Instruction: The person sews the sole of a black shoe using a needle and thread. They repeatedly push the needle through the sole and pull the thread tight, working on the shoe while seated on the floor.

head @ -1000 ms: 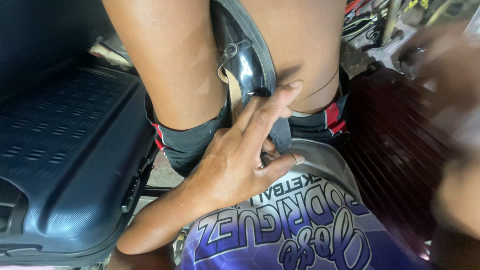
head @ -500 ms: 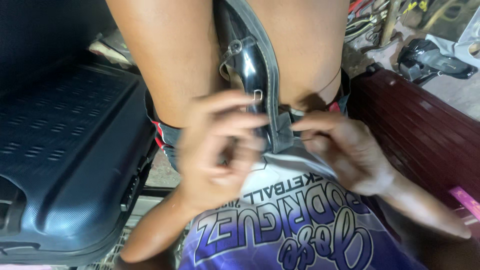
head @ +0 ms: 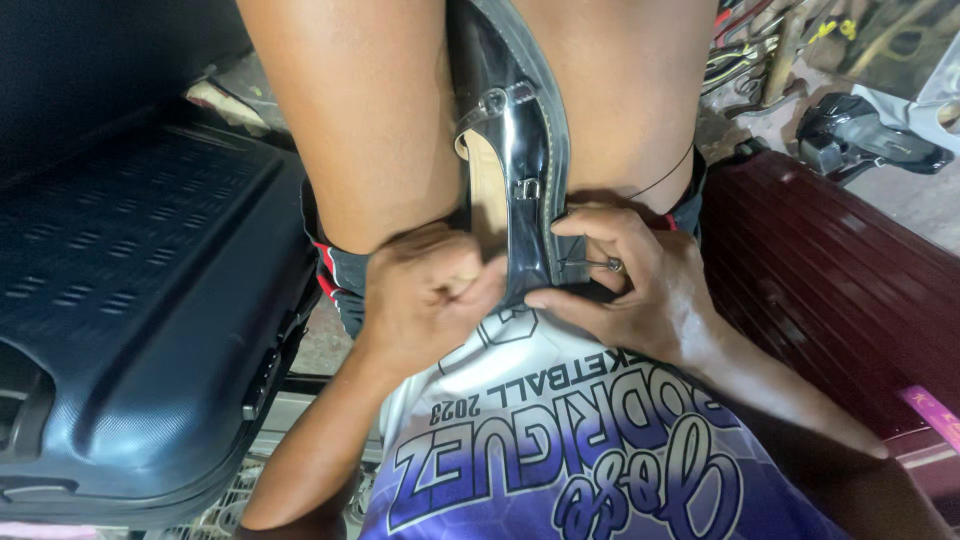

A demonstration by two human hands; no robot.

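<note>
A glossy black shoe [head: 520, 150] with a small metal buckle is clamped upright between my bare knees. My left hand [head: 430, 290] is curled tight around the shoe's near end on its left side. On the shoe's right edge, my right hand [head: 645, 290] pinches a thin metal needle [head: 600, 265], with the thumb pressed under the sole. A fine dark thread [head: 672, 170] runs from that hand up across my right thigh. My purple and white printed jersey [head: 560, 450] fills the bottom of the view.
A dark blue hard-shell suitcase [head: 130, 320] lies close on the left. A maroon ribbed suitcase [head: 830, 290] lies on the right. Beyond it, a black power tool [head: 860, 135] and a tangle of cables and hand tools [head: 760, 45] sit on the floor.
My left hand went from lying spread over the shoe to a closed grip on it. My right hand came in from the right and now pinches the needle at the shoe's edge.
</note>
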